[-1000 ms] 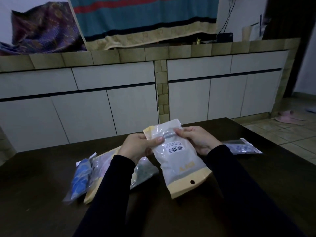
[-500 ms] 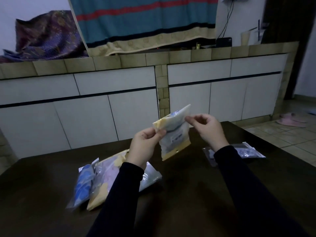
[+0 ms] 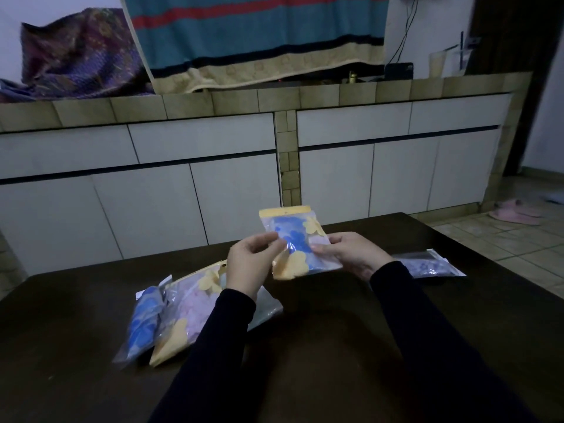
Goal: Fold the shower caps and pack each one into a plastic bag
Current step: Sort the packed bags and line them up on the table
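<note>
1. Both hands hold one packed bag (image 3: 300,242) above the table (image 3: 335,346): my left hand (image 3: 248,264) pinches its edge at 9 o'clock, and my right hand (image 3: 351,253) grips it at 3 o'clock.
2. At 8 o'clock from my left hand, a blue packed bag (image 3: 142,328) lies touching a pink packed bag (image 3: 189,309).
3. Inside the held bag a blue shower cap (image 3: 293,236) shows.
4. At 3 o'clock from my right hand, another clear bag (image 3: 430,265) lies flat.
</note>
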Demonstrator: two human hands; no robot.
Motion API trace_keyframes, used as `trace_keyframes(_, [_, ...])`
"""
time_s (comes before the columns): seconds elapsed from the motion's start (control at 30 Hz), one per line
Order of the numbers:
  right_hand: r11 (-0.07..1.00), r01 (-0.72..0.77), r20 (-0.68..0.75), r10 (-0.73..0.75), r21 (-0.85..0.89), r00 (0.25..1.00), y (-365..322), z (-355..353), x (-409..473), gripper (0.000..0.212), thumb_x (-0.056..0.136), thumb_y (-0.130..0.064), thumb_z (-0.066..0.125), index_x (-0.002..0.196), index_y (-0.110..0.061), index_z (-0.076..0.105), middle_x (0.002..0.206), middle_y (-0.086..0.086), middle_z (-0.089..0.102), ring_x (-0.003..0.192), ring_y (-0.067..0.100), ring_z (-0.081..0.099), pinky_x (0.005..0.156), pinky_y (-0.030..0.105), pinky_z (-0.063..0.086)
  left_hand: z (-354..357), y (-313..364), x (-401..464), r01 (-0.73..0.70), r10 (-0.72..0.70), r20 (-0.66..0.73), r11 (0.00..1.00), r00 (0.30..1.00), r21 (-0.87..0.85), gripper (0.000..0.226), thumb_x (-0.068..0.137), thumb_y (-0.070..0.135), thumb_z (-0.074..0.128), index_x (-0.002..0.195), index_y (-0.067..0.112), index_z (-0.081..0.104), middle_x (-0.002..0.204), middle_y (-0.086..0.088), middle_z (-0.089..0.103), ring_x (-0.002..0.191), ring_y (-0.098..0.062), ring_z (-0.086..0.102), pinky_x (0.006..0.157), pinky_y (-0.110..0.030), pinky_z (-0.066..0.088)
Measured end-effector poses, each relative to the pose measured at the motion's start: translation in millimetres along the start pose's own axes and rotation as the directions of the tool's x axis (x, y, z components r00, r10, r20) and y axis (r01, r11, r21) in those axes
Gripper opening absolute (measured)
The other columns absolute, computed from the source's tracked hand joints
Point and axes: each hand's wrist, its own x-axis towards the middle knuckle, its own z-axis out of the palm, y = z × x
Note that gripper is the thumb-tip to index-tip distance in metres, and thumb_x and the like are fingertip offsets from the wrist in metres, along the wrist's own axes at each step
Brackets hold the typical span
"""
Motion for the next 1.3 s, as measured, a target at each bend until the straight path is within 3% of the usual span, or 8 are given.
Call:
trace_keyframes(0.13, [0.998,0.032,-0.074,-0.035,-0.045,0.997,3.9,12.2,6.7,0.027,0.084,-0.025,0.073,0.104,-0.007,0.069,0.098,0.008,0.073,0.087,0.017,0.071,0.078,0.029,0.057,5.1,-6.5,-1.4,-0.001,0.007,-0.045,0.992,0.999,0.126,0.045,0.07,0.013,0.084,0.11,0.026,0.069,0.111,0.004,0.065,0.101,-0.013,0.061,0.079,-0.027,0.054])
trace_keyframes(0.23, [0.976,0.087,-0.113,-0.111,-0.2,0.987,4.0,20.2,6.6,0.029,0.081,-0.026,0.076,0.103,-0.01,0.068,0.093,0.002,0.072,0.081,0.01,0.068,0.064,0.02,0.052,4.8,-3.2,-1.0,-0.013,0.02,-0.026,0.971,0.999,0.238,0.042,0.076,0.02,0.08,0.115,0.026,0.066,0.113,0.003,0.063,0.1,-0.012,0.061,0.077,-0.025,0.053])
trace_keyframes(0.37, [0.862,0.024,-0.178,-0.132,-0.507,0.975,-0.6,20.8,9.9,0.032,0.08,-0.031,0.077,0.104,-0.014,0.063,0.096,0.0,0.067,0.088,0.013,0.064,0.071,0.024,0.05,-13.8,10.3,-4.6,-0.04,0.273,-0.151,0.586,0.95,0.81,0.047,0.087,0.049,0.059,0.128,0.026,0.057,0.131,-0.002,0.052,0.119,-0.022,0.047,0.09,-0.034,0.043])
trace_keyframes(0.53, [0.744,-0.086,-0.208,-0.072,-0.662,0.976,2.0,21.5,15.9,0.038,0.081,-0.036,0.075,0.106,-0.01,0.064,0.1,0.006,0.068,0.092,0.017,0.064,0.082,0.03,0.052,-31.0,-2.4,-9.6,0.3,-0.229,-0.242,0.266,0.943,0.916,0.085,0.074,0.071,0.056,0.141,0.021,0.039,0.146,-0.012,0.032,0.137,-0.042,0.023,0.106,-0.058,0.03])
trace_keyframes(0.77, [0.678,-0.117,-0.118,0.045,-0.726,0.992,12.5,33.9,19.4,0.039,0.079,-0.045,0.074,0.1,-0.013,0.067,0.098,0.005,0.068,0.09,0.017,0.062,0.08,0.029,0.049,-34.3,-11.3,-11.0,0.255,-0.269,-0.174,0.302,0.947,0.919,0.085,0.072,0.069,0.058,0.139,0.02,0.043,0.15,-0.009,0.027,0.14,-0.04,0.02,0.108,-0.059,0.029])
trace_keyframes(0.93, [0.691,-0.133,-0.115,0.073,-0.711,0.991,17.6,39.7,18.2,0.043,0.081,-0.045,0.072,0.108,-0.012,0.066,0.101,0.005,0.067,0.092,0.016,0.059,0.071,0.024,0.045,-53.0,-6.4,-10.9,0.249,-0.239,-0.159,0.415,0.958,0.875,0.063,0.077,0.056,0.067,0.123,0.014,0.057,0.116,-0.003,0.061,0.098,-0.016,0.053,0.076,-0.023,0.044])
trace_keyframes(1.13, [0.692,-0.17,-0.167,0.072,-0.701,0.983,20.2,40.6,19.3,0.052,0.081,-0.045,0.072,0.119,-0.01,0.062,0.105,0.004,0.065,0.095,0.017,0.059,0.074,0.026,0.045,-68.0,1.3,-15.3,0.261,-0.283,-0.12,0.538,0.952,0.801,0.046,0.081,0.044,0.069,0.115,0.013,0.063,0.097,0.001,0.061,0.085,-0.011,0.053,0.056,-0.019,0.036])
trace_keyframes(1.3, [0.679,-0.173,-0.164,0.079,-0.714,0.983,28.7,60.6,23.5,0.047,0.075,-0.052,0.075,0.095,-0.01,0.063,0.083,0.002,0.061,0.08,0.014,0.057,0.06,0.023,0.04,-68.8,-2.4,-12.7,0.224,-0.25,-0.101,0.529,0.963,0.819,0.033,0.079,0.045,0.069,0.09,0.014,0.066,0.085,0.0,0.063,0.073,-0.008,0.053,0.053,-0.021,0.035])
